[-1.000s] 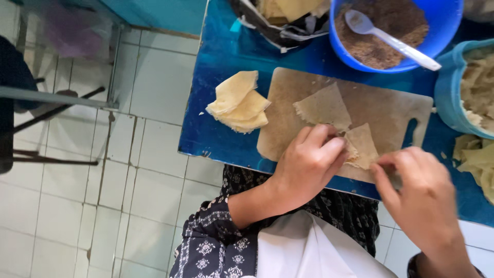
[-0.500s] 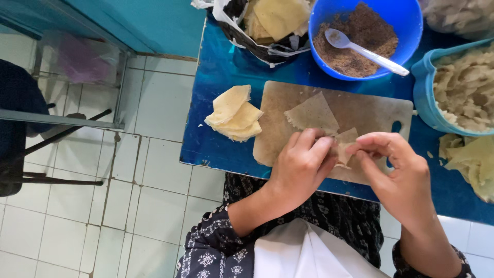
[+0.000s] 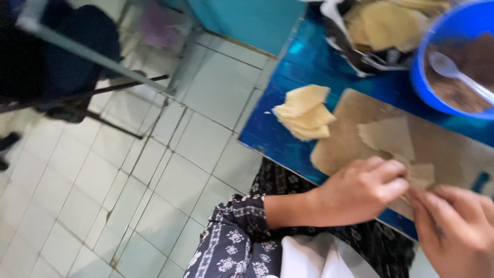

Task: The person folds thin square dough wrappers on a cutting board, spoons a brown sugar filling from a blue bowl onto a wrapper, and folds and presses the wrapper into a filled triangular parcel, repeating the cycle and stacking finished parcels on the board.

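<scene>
Closest to me, my left hand (image 3: 360,193) and my right hand (image 3: 455,229) meet at the near edge of the cutting board (image 3: 350,134), fingertips almost touching. Both are curled shut on a small folded wrapper (image 3: 422,175), which sits between the two sets of fingers, partly hidden by them. I pinch it from the left with thumb and forefinger, and my right fingers close on it from the other side. What shows of it is a pale tan wedge, and its long axis seems to run from my hands away across the board, though blur keeps me from being sure.

Just beyond it on the board lies a flat wrapper sheet (image 3: 388,136), one corner aimed back at my hands. Off the board's left end, on the blue table (image 3: 272,134), rests a stack of wrappers (image 3: 304,112). Past the board's far edge stands a blue bowl (image 3: 419,85) of brown filling (image 3: 458,72) with a white spoon (image 3: 453,72) in it.
</scene>
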`<state>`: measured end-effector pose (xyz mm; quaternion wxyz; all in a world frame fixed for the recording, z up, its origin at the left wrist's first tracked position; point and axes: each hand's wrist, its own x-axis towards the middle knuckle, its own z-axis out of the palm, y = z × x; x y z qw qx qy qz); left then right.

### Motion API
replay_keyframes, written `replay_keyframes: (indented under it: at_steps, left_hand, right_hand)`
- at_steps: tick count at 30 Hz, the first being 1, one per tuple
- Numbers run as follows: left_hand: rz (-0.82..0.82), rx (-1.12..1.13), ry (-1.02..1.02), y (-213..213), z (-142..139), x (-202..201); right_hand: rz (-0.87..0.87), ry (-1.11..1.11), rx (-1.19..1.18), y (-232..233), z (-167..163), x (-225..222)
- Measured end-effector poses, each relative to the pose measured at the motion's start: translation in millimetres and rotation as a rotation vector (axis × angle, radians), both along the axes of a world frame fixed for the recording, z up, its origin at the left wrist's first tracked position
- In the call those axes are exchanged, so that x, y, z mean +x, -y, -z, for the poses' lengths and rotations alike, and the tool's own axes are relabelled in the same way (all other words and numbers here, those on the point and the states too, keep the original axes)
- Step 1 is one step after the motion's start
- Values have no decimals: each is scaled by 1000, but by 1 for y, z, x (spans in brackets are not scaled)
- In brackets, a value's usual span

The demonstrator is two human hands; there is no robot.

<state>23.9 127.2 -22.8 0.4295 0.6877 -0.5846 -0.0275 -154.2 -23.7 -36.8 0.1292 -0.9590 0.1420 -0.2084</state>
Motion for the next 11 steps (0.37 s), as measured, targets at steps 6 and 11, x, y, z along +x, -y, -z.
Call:
replay_keyframes:
  at_steps: [6, 11]
  left_hand:
    - [42, -45, 207, -8, -4, 13]
    - [78, -48, 241, -6, 14, 11]
  right_hand:
    - [-349, 67, -354, 43, 60, -8]
    - [-156, 135, -215, 47, 89, -18]
